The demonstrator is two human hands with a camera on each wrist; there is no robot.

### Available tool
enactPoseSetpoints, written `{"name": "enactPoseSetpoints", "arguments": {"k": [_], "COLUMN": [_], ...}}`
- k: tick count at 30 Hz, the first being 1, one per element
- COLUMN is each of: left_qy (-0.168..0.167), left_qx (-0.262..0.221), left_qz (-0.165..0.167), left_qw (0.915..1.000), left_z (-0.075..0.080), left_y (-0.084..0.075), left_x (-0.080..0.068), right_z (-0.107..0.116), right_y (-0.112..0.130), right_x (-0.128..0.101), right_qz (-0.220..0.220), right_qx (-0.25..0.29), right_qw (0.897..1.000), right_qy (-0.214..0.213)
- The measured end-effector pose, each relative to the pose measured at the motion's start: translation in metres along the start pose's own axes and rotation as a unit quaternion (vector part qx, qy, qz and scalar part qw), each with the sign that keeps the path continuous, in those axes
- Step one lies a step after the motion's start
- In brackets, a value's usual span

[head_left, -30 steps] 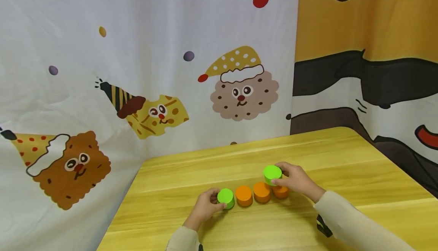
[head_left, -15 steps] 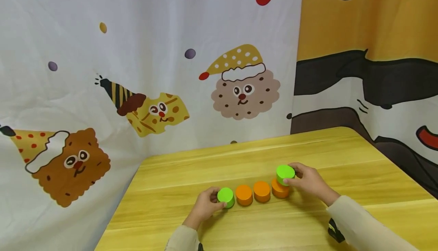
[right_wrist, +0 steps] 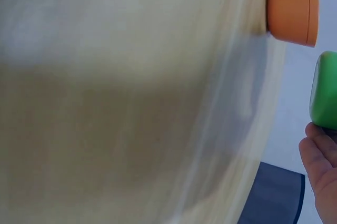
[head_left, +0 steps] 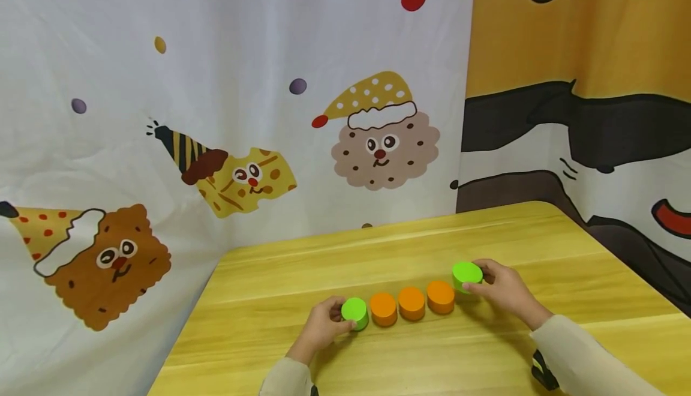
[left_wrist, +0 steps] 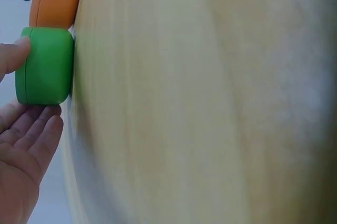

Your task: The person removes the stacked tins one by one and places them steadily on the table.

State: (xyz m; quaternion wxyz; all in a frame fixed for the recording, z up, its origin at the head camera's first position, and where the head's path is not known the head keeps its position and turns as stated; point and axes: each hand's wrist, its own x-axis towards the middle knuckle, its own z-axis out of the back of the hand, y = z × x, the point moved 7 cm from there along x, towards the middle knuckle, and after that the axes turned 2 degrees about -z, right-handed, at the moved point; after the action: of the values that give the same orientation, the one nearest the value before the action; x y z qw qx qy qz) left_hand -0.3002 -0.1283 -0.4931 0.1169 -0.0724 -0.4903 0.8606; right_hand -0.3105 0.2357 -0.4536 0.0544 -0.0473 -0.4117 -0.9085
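At the left end of a row on the table, a green round block (head_left: 354,313) is pinched between thumb and fingers of my left hand (head_left: 320,327). It stands on the wood in the left wrist view. Three orange round blocks, the left one (head_left: 384,309), the middle one (head_left: 412,303) and the right one (head_left: 441,297), line up to its right. Beyond the row's right end, my right hand (head_left: 507,291) pinches a second green round block (head_left: 466,276). The right wrist view shows this green block (right_wrist: 325,91) raised off the table, apart from the nearest orange block.
The wooden table (head_left: 324,366) reaches back to a white curtain (head_left: 259,36) printed with cartoon biscuits. An orange and dark printed curtain (head_left: 583,48) hangs at the right, beyond the table's right edge.
My right hand has carried its green block rightward, from over the orange blocks to past the row's right end. My left hand has stayed on its green block.
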Motion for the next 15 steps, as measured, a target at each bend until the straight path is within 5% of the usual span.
{"name": "enactPoseSetpoints", "arguments": {"k": [15], "left_qy": [-0.006], "left_qx": [0.008], "left_qz": [-0.011], "left_qw": [0.9999], "left_z": [-0.001], "left_y": [0.001], "left_x": [0.0], "right_z": [-0.009], "right_y": [-0.023], "right_x": [-0.01], "right_qz": [-0.051], "right_qx": [0.023], "right_qw": [0.997], "right_qy": [0.045]}}
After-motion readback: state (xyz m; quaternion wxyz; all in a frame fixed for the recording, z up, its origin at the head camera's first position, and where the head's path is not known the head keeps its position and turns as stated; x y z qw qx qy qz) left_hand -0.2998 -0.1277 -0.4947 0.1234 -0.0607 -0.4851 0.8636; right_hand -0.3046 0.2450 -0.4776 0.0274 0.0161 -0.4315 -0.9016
